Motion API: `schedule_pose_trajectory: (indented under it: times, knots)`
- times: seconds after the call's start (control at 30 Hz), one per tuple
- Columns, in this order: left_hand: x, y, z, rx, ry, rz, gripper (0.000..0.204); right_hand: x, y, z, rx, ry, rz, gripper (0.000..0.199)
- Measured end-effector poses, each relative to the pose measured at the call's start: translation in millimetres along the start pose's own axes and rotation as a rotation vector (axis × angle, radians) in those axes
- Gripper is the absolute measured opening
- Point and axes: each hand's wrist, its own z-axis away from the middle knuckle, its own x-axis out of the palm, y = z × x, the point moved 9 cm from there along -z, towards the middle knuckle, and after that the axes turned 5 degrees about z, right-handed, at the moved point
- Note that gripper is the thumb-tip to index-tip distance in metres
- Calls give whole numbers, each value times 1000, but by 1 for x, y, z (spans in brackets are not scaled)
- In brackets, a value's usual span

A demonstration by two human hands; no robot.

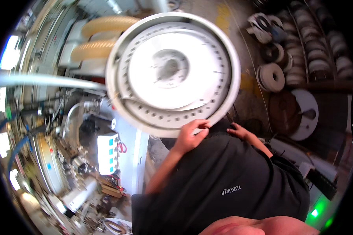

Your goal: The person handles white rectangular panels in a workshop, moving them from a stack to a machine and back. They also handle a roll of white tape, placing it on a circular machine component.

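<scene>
A large round drum (234, 78) with a pale raised rim fills the top middle of the head view. Inside it lies a ring (161, 116) pierced by small square holes, around a bright white disc (145, 74) with a grey, blurred centre. At the drum's near edge is my left hand (190, 137), its fingers loosely curled and the thumb apart from them; no object shows in it. Whether it presses on the rim I cannot tell. My right hand (241, 132) hangs by my dark clothing, fingers spread, holding nothing.
Ribbed yellowish hoses (102, 29) run behind the drum at left, above a pale bar (51, 81). A white panel with blue squares (108, 154) stands among cluttered machine parts. Rolls (270, 77) and racked spools (315, 58) sit right, near a white disc with a cutout (305, 113).
</scene>
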Motion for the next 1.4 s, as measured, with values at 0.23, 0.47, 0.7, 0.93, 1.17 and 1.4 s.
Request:
schedule_pose_trajectory:
  times: [0.23,0.47,0.7,0.93,1.17,1.4]
  knots:
    - [184,-19,-144,-360,-376,72,40,-108,89,5,61,-182,-28,87]
    - [258,-48,-259,-468,-378,6,35,-176,177,-82,-10,-299,-95,76]
    - [327,-126,-458,-513,-450,25,32,-314,297,-176,-142,9,-150,50]
    - [386,-110,-734,67,-826,-703,38,-591,246,-108,178,222,-305,34]
    - [449,-41,-975,74,-901,-539,39,-747,251,-215,-46,484,-959,29]
    - [329,-231,-1153,-344,-638,-475,40,-941,186,-395,157,269,-438,30]
